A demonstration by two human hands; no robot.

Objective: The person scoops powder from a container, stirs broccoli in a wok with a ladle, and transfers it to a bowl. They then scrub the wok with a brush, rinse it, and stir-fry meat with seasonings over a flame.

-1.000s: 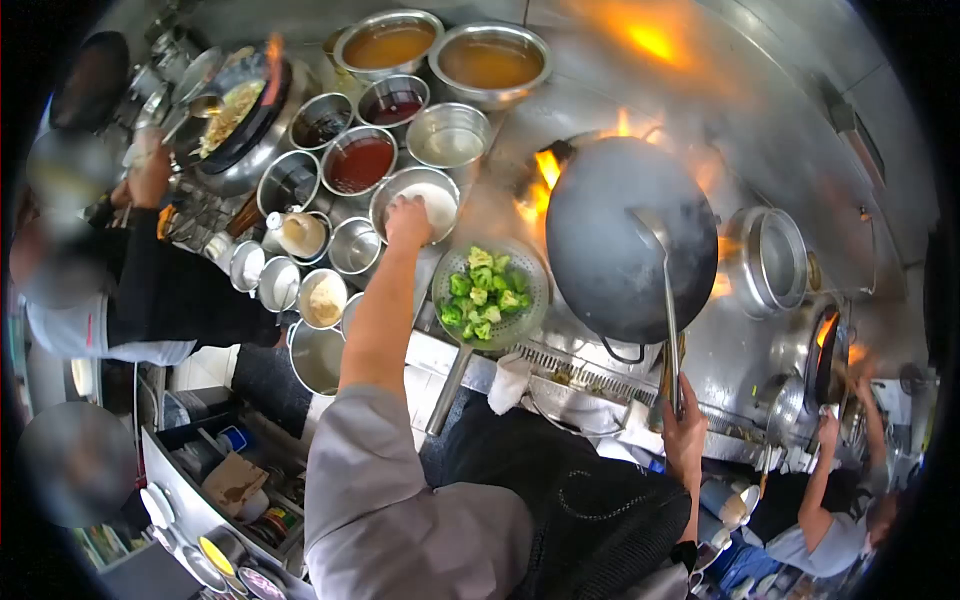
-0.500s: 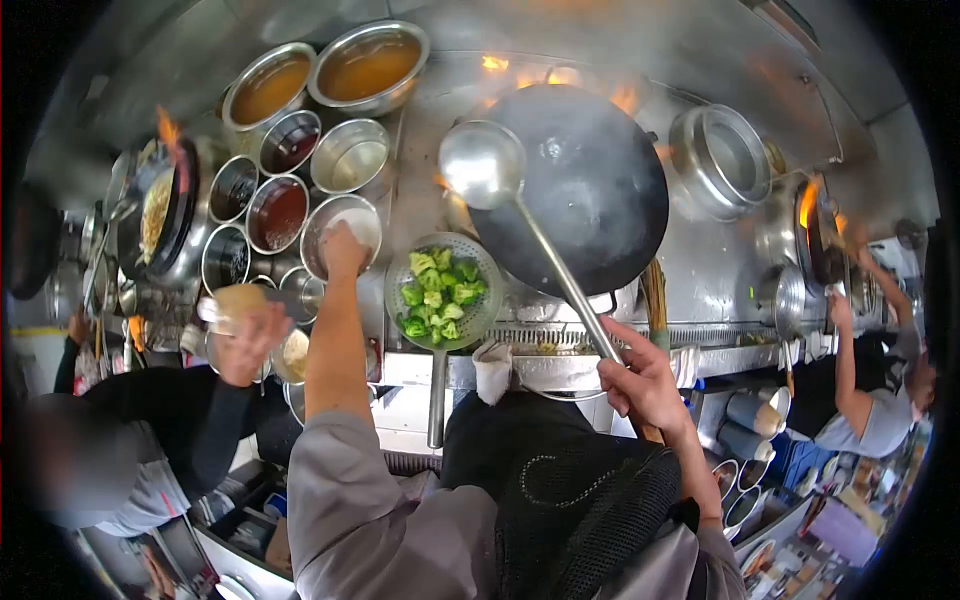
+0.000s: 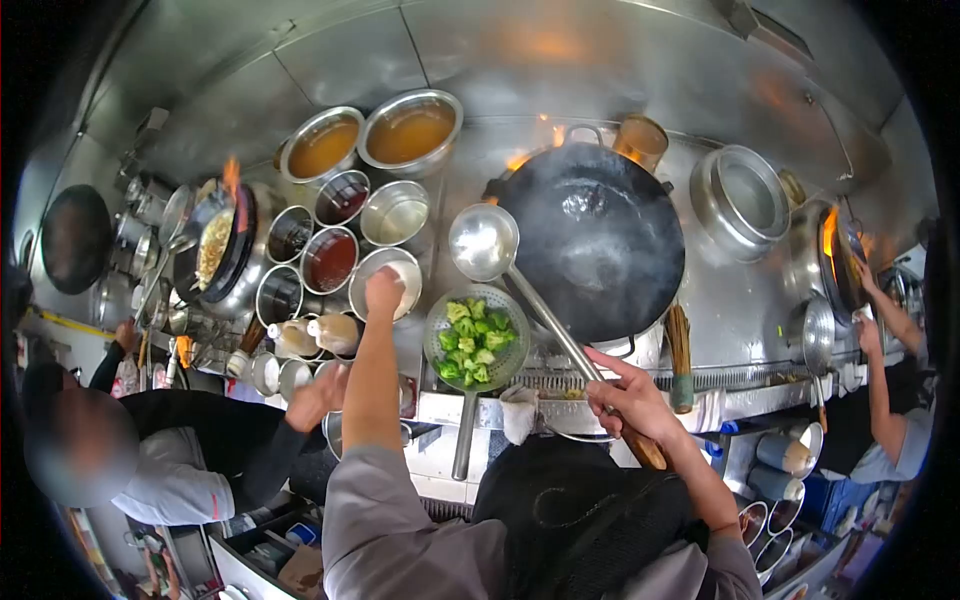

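My left hand (image 3: 384,292) is closed at the mouth of a metal container (image 3: 412,282) of white powder or grains; whatever its fingers hold is too small to make out. My right hand (image 3: 632,397) grips a long-handled ladle (image 3: 484,243) by its wooden end. The ladle's bowl hangs beside the left rim of a black wok (image 3: 590,245), which smokes over flames and has a little shiny liquid in it. Between my arms, a perforated strainer (image 3: 444,352) carries green broccoli (image 3: 473,341).
Sauce containers (image 3: 329,260) and two bowls of amber liquid (image 3: 410,132) stand at the upper left. A co-worker's hand (image 3: 318,396) is near my left forearm. A bamboo brush (image 3: 679,350) stands right of the wok, with stacked metal pots (image 3: 740,203) beyond. Another person works far right.
The view has shifted, so the scene sits lower and further right. My left hand's fingers have drawn together and sit higher out of the powder. The co-worker's hand has moved off the bottles.
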